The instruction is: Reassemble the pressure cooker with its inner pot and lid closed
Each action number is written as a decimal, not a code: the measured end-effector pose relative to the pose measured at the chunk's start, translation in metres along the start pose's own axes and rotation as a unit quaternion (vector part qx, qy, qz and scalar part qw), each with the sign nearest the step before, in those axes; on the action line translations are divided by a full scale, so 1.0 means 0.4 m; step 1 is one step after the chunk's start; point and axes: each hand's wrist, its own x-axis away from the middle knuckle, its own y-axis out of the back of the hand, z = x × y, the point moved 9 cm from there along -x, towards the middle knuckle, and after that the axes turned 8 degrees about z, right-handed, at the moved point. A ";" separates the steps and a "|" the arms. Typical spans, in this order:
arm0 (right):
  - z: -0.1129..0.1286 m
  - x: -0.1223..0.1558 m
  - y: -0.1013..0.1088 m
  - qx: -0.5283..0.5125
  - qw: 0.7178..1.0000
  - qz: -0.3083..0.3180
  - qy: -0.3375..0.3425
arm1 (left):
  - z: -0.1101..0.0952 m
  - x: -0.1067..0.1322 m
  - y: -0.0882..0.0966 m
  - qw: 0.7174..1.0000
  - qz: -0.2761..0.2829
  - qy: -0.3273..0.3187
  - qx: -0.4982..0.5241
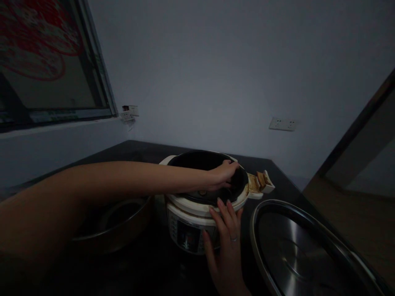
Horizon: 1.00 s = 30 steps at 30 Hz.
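A white electric pressure cooker (188, 230) stands on a dark counter, its black lid (203, 162) on top. My left arm reaches across from the left, and my left hand (224, 174) is curled round the lid's handle at the top. My right hand (224, 236) lies flat against the cooker's front right side, fingers stretched out, a ring on one finger. A stained white hinge piece (262, 183) sticks out of the cooker's right side.
A metal bowl (114, 226) sits left of the cooker under my arm. A large steel lid (305, 250) lies at the right. Wall sockets (284, 123) are behind, another socket (129, 112) by the window (49, 61). The counter's edge runs along the right.
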 end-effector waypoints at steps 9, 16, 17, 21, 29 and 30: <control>-0.003 0.004 -0.003 0.012 1.000 0.000 -0.003 | 0.009 0.013 0.019 0.998 -0.003 -0.030 -0.055; 0.001 -0.001 0.006 0.017 1.000 -0.007 0.003 | -0.002 -0.029 0.073 0.990 -0.038 -0.095 -0.098; 0.001 -0.001 0.007 0.018 1.000 -0.006 0.004 | -0.009 -0.036 0.083 0.988 -0.037 -0.102 -0.109; 0.001 -0.002 0.008 0.024 1.000 -0.002 0.015 | -0.078 -0.047 0.152 0.977 -0.050 -0.135 -0.156; -0.010 0.014 -0.006 0.047 0.998 -0.022 0.042 | -0.207 -0.015 0.143 0.845 0.128 -0.275 -0.440; -0.013 0.018 -0.009 0.053 0.997 -0.025 0.045 | -0.169 -0.025 0.112 0.801 0.202 -0.268 -0.496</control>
